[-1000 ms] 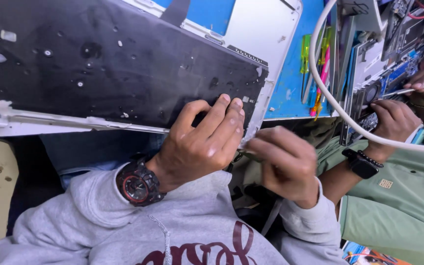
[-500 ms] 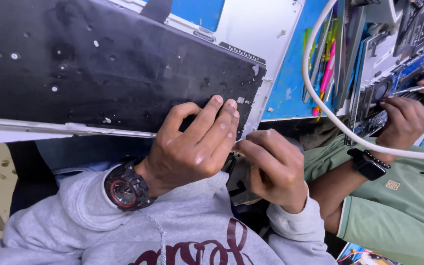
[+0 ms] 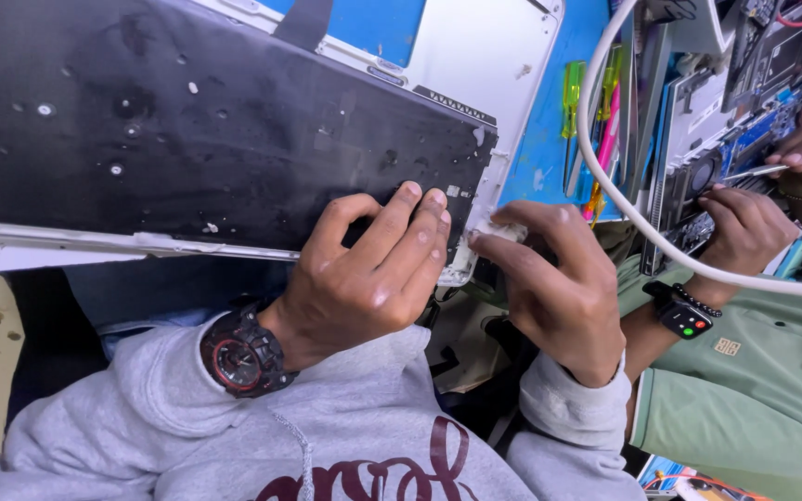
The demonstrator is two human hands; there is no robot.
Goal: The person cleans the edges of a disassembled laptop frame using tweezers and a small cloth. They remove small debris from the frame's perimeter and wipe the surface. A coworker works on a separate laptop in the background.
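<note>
A white laptop case (image 3: 512, 65) lies tilted across my lap, its underside covered by a black keyboard backing sheet (image 3: 187, 121) speckled with small holes. My left hand (image 3: 364, 278), with a black and red watch on the wrist, grips the case's near edge, fingertips pressed on the sheet's right corner. My right hand (image 3: 549, 278) pinches the white corner of the case just beside those fingertips. Both sleeves are grey.
A thick white cable (image 3: 624, 213) curves across the right side. Screwdrivers (image 3: 573, 93) with yellow and pink handles lie on a blue mat (image 3: 536, 148). A co-worker in a green shirt (image 3: 754, 390) holds a thin metal tool over an open circuit board (image 3: 735, 148).
My right hand has risen from my lap to the case's white corner. My left hand has stayed on the black sheet's corner. The view has shifted slightly.
</note>
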